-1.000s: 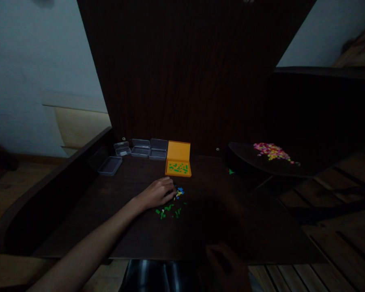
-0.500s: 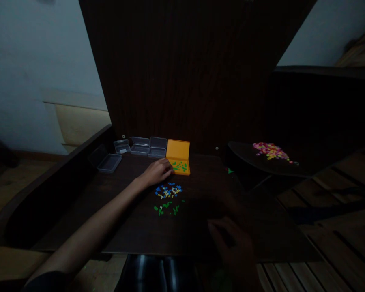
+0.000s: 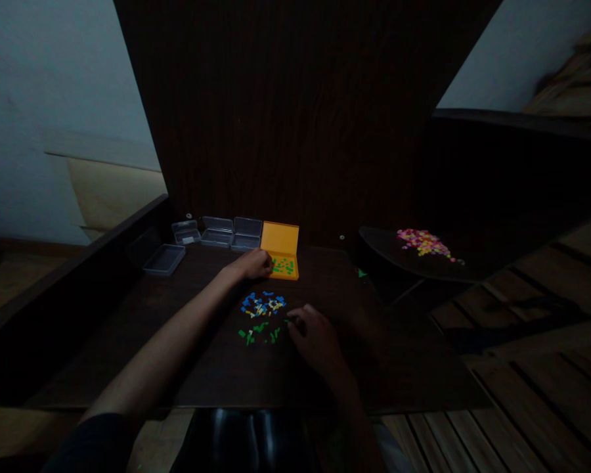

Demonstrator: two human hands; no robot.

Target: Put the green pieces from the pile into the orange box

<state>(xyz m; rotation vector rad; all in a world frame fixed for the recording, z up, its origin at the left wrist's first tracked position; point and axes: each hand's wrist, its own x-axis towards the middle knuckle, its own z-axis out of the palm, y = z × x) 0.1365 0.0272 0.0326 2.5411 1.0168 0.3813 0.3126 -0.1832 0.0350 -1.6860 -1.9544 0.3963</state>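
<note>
My left hand point(image 3: 252, 265) reaches to the left edge of an open orange box point(image 3: 280, 257) that holds small green pieces. Its fingers are curled together; what they hold is too small to see. My right hand point(image 3: 315, 338) rests on the dark table point(image 3: 201, 368) just right of a pile of small pieces, fingers bent toward them. The pile has blue, yellow and white bits point(image 3: 262, 305) at the back and green bits point(image 3: 259, 331) at the front.
Several clear plastic boxes point(image 3: 217, 233) stand open along the back left, one more point(image 3: 164, 259) nearer the table's left rail. A dark round surface at the right carries a heap of pink and yellow pieces point(image 3: 422, 242). A tall dark wood panel rises behind the table.
My left hand has moved from the pile up to the orange box. My right hand has come up from the table's near edge to the right side of the pile.
</note>
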